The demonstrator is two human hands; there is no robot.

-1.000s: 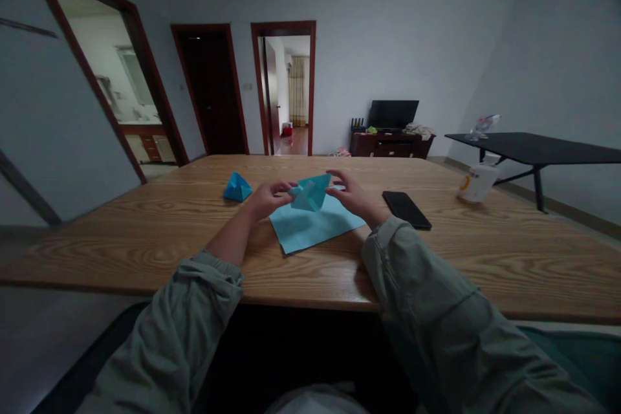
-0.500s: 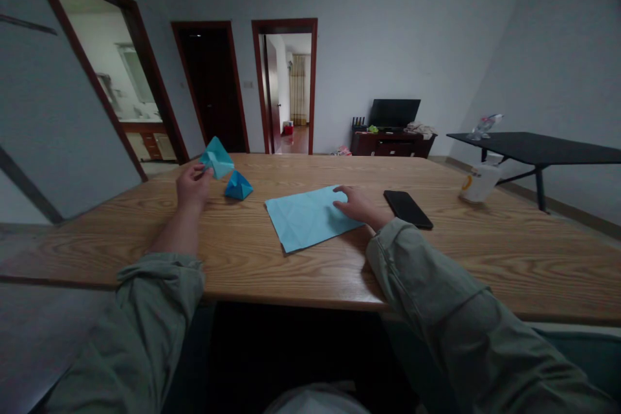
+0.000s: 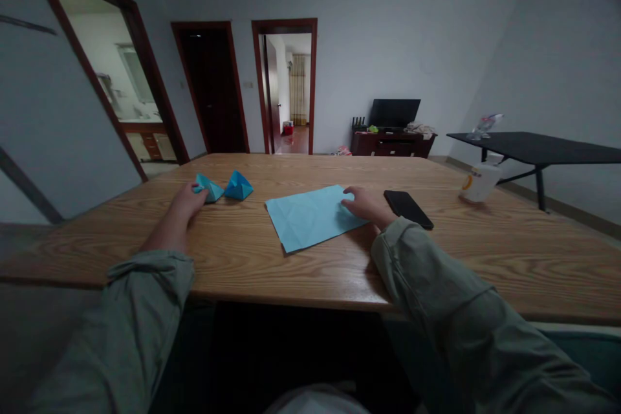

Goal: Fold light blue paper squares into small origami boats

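Note:
My left hand [image 3: 187, 202] grips the left side of a light blue folded-paper shape [image 3: 211, 190], its fingers closed on it at the table top. Just to the right of that stands a darker blue folded-paper shape [image 3: 239, 186], pointed at the top. In the middle lie light blue paper sheets [image 3: 310, 217], flat and faintly creased. My right hand [image 3: 369, 206] rests at their right edge, holding nothing, with thumb and fingers apart. A black smartphone [image 3: 408, 209] lies beside the right hand.
All of this is on a wooden table [image 3: 233, 259]. A white paper cup [image 3: 479, 182] stands at the right. Beyond are a black table [image 3: 538, 145] and a television [image 3: 395, 114] on a dark cabinet.
My left hand has lowered the light blue folded-paper shape from the air to the table, left of the darker one. My right hand has shifted slightly right.

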